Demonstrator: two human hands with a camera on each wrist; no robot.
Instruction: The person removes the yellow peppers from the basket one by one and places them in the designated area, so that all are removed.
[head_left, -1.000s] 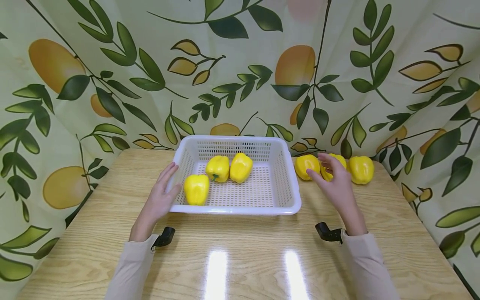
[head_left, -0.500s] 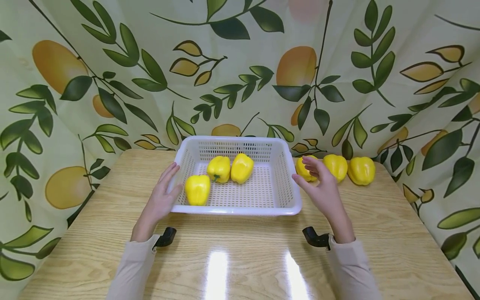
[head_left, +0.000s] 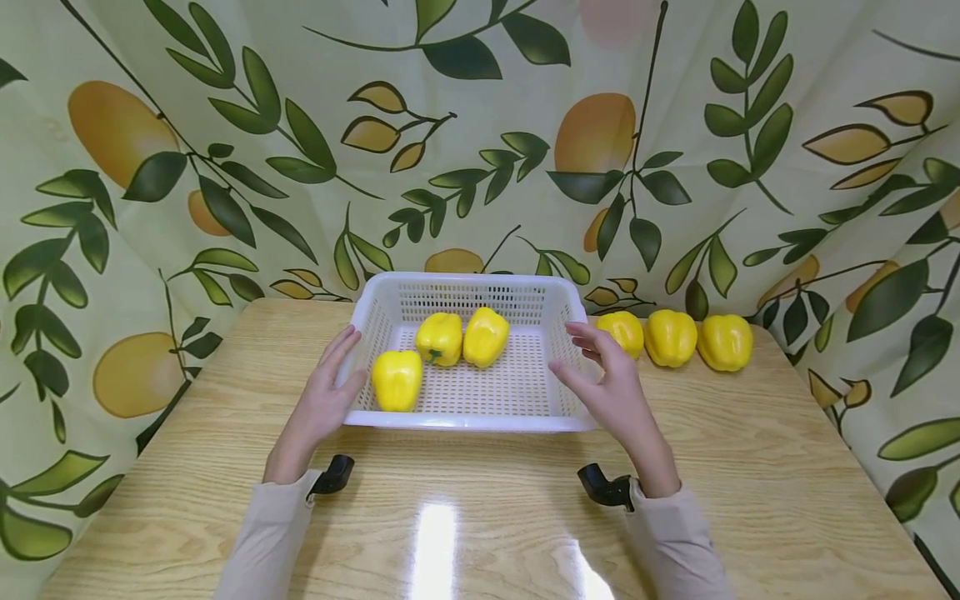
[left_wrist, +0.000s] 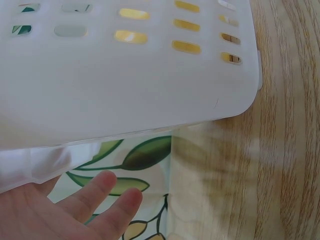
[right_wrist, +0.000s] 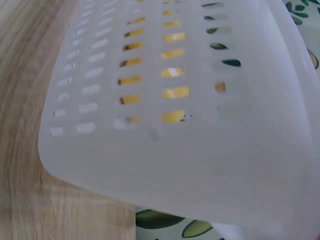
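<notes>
The right hand has shifted left — from the yellow peppers to the basket.

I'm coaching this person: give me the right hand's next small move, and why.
Probably the right hand should reach left to the nearest yellow pepper in the white basket: that hand holds nothing and is at the basket's right side.

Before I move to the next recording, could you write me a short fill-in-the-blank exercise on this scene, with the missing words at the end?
1. The peppers inside the white basket number ____.
2. The loose peppers on the table are coloured ____.
3. In the head view, those loose peppers lie to the basket's ____.
4. The person's ____ hand is at the basket's left end.

Missing words: three; yellow; right; left.
</notes>
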